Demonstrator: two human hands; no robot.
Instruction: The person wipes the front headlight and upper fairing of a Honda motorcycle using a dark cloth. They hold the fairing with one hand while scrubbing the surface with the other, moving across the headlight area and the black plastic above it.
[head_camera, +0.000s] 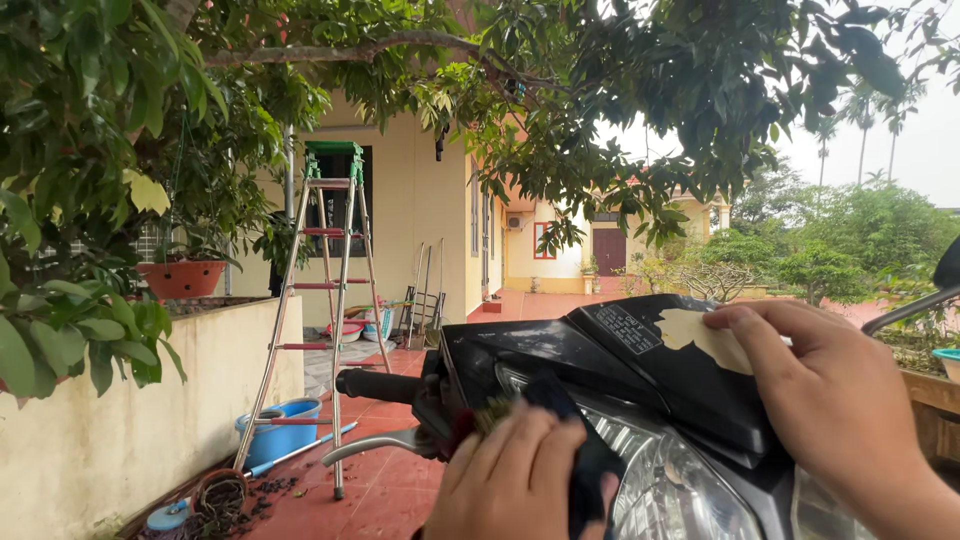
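Note:
A black motorbike front cover (600, 365) with a clear headlamp (665, 490) fills the lower right of the head view. Its left handlebar grip (378, 385) and silver brake lever (370, 447) stick out to the left. My left hand (510, 480) presses a dark cloth (590, 460) against the cover near the headlamp. My right hand (830, 400) rests on top of the cover, fingers over a pale worn patch (705, 335).
A metal stepladder (320, 300) stands on the red tiled yard. A blue bucket (280, 425) and mop lie at its foot. A low cream wall (130, 420) with a potted plant (182, 277) runs along the left. Tree branches hang overhead; houses stand behind.

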